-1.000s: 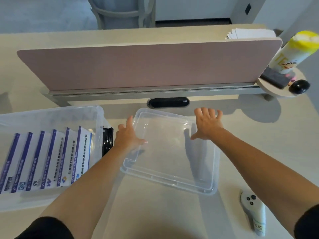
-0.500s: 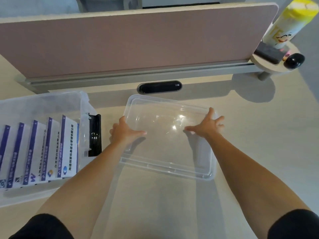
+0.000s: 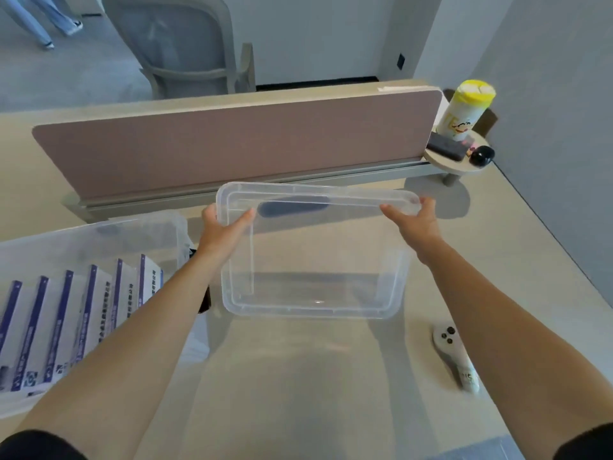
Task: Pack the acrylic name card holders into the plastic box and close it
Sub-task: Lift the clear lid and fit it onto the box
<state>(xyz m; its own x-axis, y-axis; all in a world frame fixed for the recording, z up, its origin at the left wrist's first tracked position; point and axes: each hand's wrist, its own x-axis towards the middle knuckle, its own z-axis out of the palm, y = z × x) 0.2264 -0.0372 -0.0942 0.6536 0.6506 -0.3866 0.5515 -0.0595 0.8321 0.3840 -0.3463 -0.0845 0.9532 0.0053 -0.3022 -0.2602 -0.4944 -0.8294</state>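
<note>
A clear plastic lid (image 3: 313,283) is held up off the desk, its far edge tilted upward. My left hand (image 3: 222,232) grips its left rim, thumb on the inside. My right hand (image 3: 414,222) grips its far right corner. At the left stands the clear plastic box (image 3: 99,234), with several acrylic name card holders (image 3: 83,310) standing in a row inside, each with a blue-striped white card. A black latch (image 3: 204,303) shows on the box's right end, partly hidden by my left forearm.
A pink desk divider (image 3: 232,151) runs across the back on a grey rail. A small round shelf (image 3: 457,159) at its right end carries a yellow-capped canister (image 3: 464,109), a black block and a black ball. A white controller (image 3: 456,356) lies at the right. A grey chair (image 3: 185,44) stands beyond.
Both hands have lifted the lid off the desk and tilted its far edge up. The camera has tipped upward, showing the chair and floor beyond.
</note>
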